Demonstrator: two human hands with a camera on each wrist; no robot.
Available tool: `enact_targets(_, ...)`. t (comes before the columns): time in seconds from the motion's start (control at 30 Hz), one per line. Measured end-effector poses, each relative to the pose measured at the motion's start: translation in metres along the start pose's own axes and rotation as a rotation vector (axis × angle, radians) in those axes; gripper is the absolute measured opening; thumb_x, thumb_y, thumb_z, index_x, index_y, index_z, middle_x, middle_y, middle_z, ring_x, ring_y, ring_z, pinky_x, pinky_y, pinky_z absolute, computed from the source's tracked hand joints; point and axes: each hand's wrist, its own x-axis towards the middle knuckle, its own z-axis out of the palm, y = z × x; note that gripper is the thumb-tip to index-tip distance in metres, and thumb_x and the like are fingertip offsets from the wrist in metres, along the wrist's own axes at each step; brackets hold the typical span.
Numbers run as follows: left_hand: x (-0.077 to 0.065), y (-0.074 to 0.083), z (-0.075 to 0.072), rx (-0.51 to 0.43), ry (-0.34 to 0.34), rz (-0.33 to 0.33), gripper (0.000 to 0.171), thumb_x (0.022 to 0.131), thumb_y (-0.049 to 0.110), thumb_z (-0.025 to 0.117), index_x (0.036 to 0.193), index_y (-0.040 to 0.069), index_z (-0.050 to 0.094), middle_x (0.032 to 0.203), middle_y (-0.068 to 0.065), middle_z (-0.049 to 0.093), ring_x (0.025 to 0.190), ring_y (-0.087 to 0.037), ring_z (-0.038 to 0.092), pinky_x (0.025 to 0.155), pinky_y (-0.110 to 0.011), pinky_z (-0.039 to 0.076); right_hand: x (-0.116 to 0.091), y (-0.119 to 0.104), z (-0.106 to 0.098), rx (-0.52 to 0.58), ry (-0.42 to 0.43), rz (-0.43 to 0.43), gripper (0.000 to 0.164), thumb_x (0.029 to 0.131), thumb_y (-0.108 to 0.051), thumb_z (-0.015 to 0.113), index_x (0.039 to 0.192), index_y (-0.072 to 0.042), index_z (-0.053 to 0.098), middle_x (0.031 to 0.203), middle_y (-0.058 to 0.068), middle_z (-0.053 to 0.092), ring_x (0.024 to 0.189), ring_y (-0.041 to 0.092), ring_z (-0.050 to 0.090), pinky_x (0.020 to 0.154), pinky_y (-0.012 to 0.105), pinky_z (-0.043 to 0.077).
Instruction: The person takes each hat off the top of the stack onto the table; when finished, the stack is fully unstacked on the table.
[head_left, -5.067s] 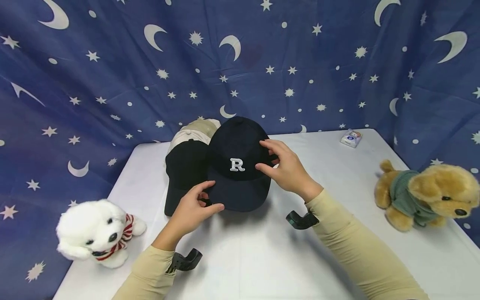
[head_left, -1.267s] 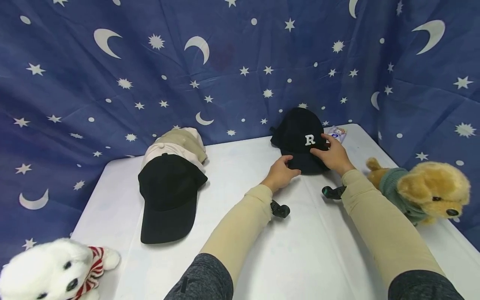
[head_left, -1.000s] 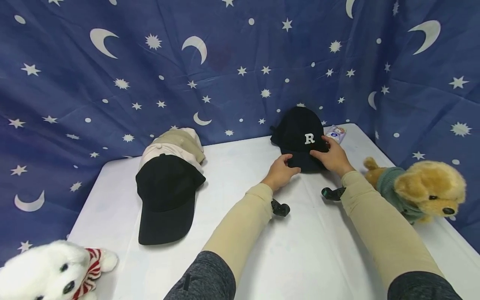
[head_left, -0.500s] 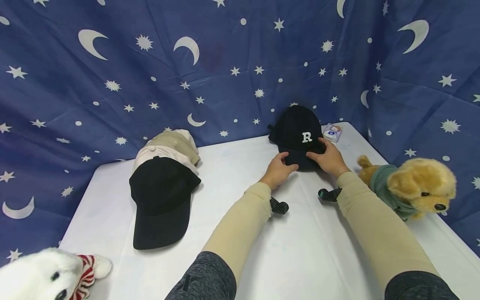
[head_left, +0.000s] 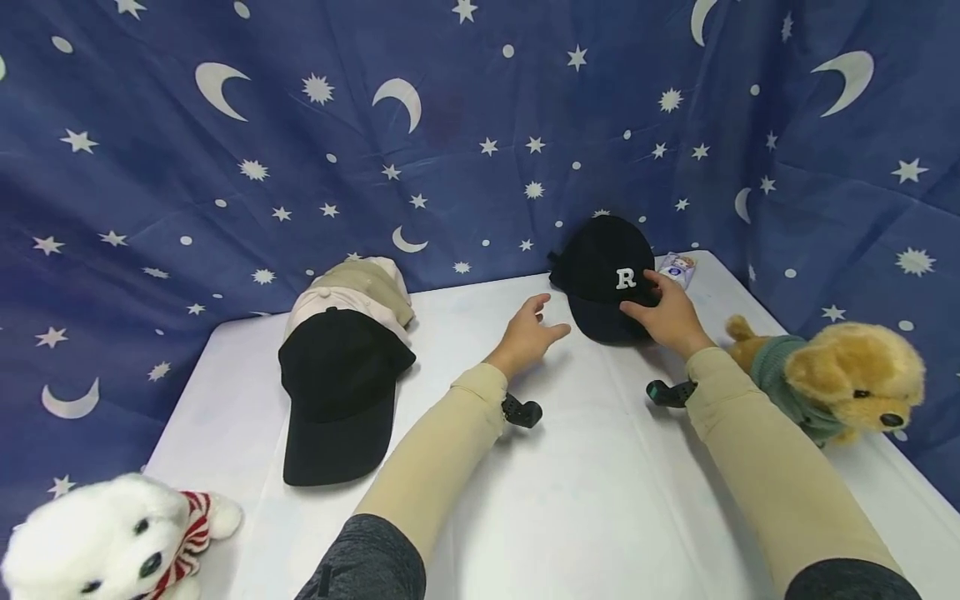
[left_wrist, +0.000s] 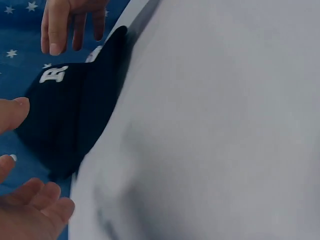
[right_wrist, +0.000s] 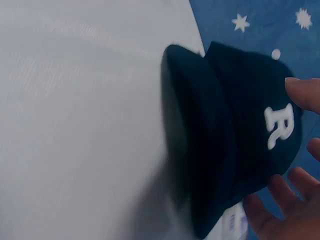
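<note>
A dark baseball cap with a white letter R sits at the back right of the table, brim towards me. My right hand is at the cap's right side, thumb and fingers spread and relaxed. A small gap shows between its fingertips and the cap in the left wrist view; in the right wrist view the thumb overlaps the crown. To the left of the brim, my left hand is clear of the cap, fingers loosely bent around nothing. At the left lies a row of overlapping caps, a black cap frontmost.
Behind the black cap are a pale cap and a khaki cap. A white plush dog sits front left, a tan plush dog at the right. A small packet lies behind the R cap, near the starry curtain.
Over five seconds the R cap has gone from beside the other caps to the back right. In the last half second my left hand has drawn away leftward from its brim.
</note>
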Motion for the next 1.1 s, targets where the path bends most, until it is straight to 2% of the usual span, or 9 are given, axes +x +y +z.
enact_targets(0.13,-0.013,0.001,-0.024,0.032,-0.006,0.011,0.069,0.093,0.023,0.071,0.153,0.013,0.038,0.157,-0.012,0.037,0.14,-0.026,0.04,0.109,-0.04,0.039,-0.004,-0.013,0.001,0.007,0.012,-0.059,0.081,0.093,-0.027,0.072,0.155,0.002,0.028,0.152,0.032,0.027,0.135,0.047,0.037,0.108,0.059,0.033)
enact_targets(0.3,-0.033,-0.001,-0.059,0.072,0.006,0.056,0.073,0.092,0.024,0.072,0.155,0.014,0.036,0.157,-0.011,0.037,0.141,-0.026,0.038,0.11,-0.042,0.038,-0.011,-0.032,0.007,0.001,-0.014,-0.13,0.082,0.093,-0.027,0.073,0.154,0.004,0.028,0.157,0.03,0.019,0.134,0.048,0.039,0.107,0.059,0.036)
enact_targets(0.43,-0.057,-0.005,-0.086,0.092,0.026,0.076,0.075,0.092,0.026,0.073,0.156,0.016,0.034,0.158,-0.006,0.035,0.142,-0.024,0.036,0.11,-0.043,0.037,-0.019,-0.044,0.013,-0.021,-0.061,-0.157,0.082,0.093,-0.026,0.073,0.154,0.004,0.028,0.16,0.028,0.01,0.134,0.047,0.039,0.106,0.06,0.036)
enact_targets(0.6,-0.091,-0.012,-0.116,0.086,0.062,0.084,0.076,0.09,0.027,0.074,0.155,0.018,0.035,0.158,-0.002,0.034,0.143,-0.023,0.034,0.11,-0.046,0.037,-0.027,-0.06,0.026,-0.035,-0.093,-0.199,0.081,0.091,-0.024,0.075,0.153,0.003,0.031,0.161,0.027,0.012,0.135,0.046,0.038,0.106,0.06,0.037)
enact_targets(0.73,-0.115,-0.02,-0.136,0.066,0.112,0.1,0.074,0.089,0.023,0.075,0.153,0.016,0.039,0.158,-0.004,0.034,0.144,-0.027,0.033,0.11,-0.049,0.036,-0.031,-0.074,0.042,-0.006,-0.12,-0.234,0.079,0.09,-0.021,0.076,0.152,0.003,0.034,0.162,0.023,0.014,0.136,0.045,0.036,0.105,0.06,0.038)
enact_targets(0.87,-0.137,-0.031,-0.153,0.087,0.183,0.109,0.071,0.09,0.022,0.075,0.151,0.012,0.041,0.156,-0.01,0.035,0.143,-0.03,0.034,0.113,-0.05,0.032,-0.037,-0.088,0.06,0.019,-0.16,-0.246,0.078,0.089,-0.022,0.077,0.153,-0.002,0.035,0.161,0.019,0.021,0.137,0.041,0.036,0.105,0.059,0.038)
enact_targets(1.1,-0.171,-0.053,-0.181,0.102,0.298,0.091,0.071,0.091,0.023,0.075,0.151,0.008,0.04,0.155,-0.011,0.035,0.142,-0.029,0.034,0.114,-0.05,0.031,-0.048,-0.116,0.095,0.125,-0.231,-0.333,0.078,0.087,-0.021,0.078,0.152,-0.003,0.038,0.156,0.017,0.032,0.135,0.037,0.04,0.104,0.059,0.039)
